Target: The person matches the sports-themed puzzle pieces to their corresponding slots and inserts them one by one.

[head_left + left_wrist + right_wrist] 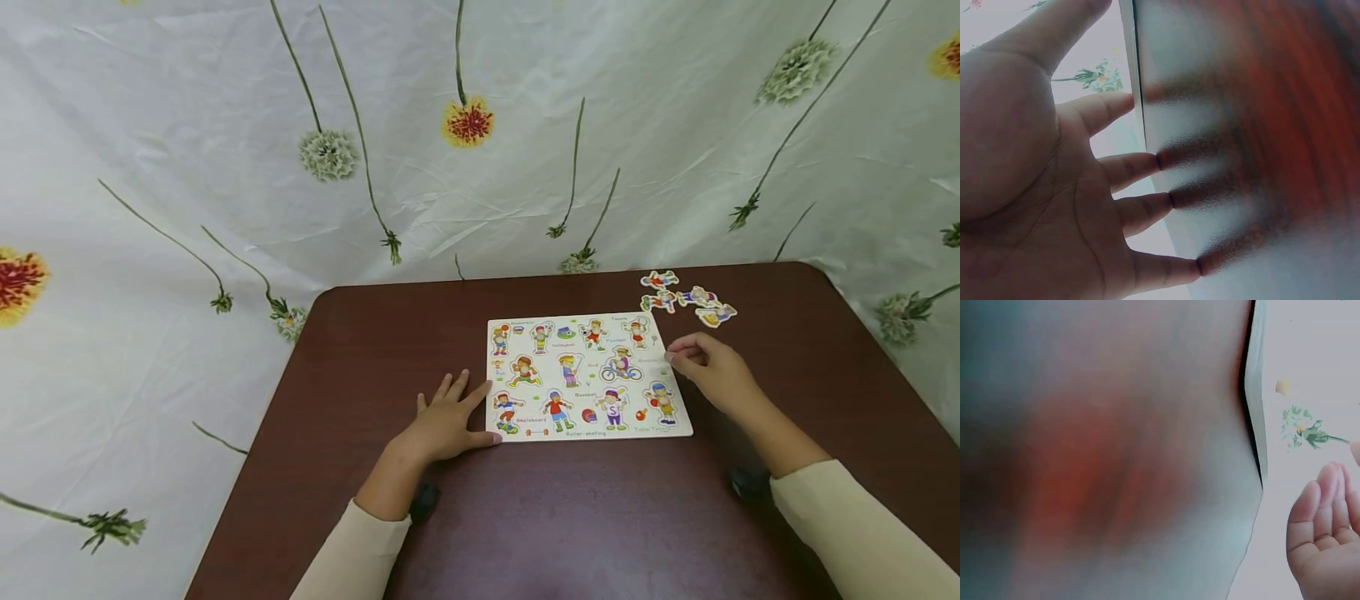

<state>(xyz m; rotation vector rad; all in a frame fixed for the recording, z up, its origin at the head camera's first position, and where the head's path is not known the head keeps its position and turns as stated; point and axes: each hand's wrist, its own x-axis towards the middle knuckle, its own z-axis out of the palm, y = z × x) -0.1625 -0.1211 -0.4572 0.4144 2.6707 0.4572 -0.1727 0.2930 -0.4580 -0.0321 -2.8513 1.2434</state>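
A pale wooden puzzle board (pixel 551 371) lies flat on the table, printed with cartoon figures of children doing sports. My left hand (pixel 446 421) rests at its left side, fingers spread, with the thumb tip and index fingertip at the board's edge. In the left wrist view the left hand's fingertips (pixel 1166 265) meet the shiny tabletop. At the right edge of the board is my right hand (pixel 716 371), fingers loosely bent and thumb near the index fingertip. No piece shows in the right hand (pixel 1325 550) in its wrist view.
Several loose figure pieces (pixel 697 296) lie behind the board's far right corner, some touching or overlapping. The dark brown table (pixel 375 350) has rounded far corners. Behind it hangs a white cloth (pixel 525 192) with a flower print.
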